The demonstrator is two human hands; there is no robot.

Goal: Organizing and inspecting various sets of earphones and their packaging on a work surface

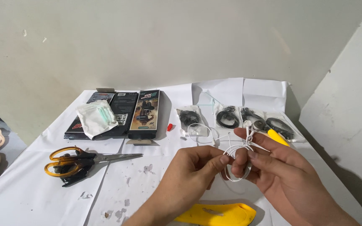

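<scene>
1. Left hand (pixel 189 171) and right hand (pixel 269 167) fingers pinch the coiled white earphones (pixel 244 152) above the bench (pixel 30 192).
2. Risk: a loosened pinch probably lets the coil unravel and tangle.

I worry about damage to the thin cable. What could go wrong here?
1. Both hands, left hand and right hand, pinch the coiled white earphone cable; a hard pull may strain or tangle it.
2. The two white earbuds stick up loose and might snag.
</scene>
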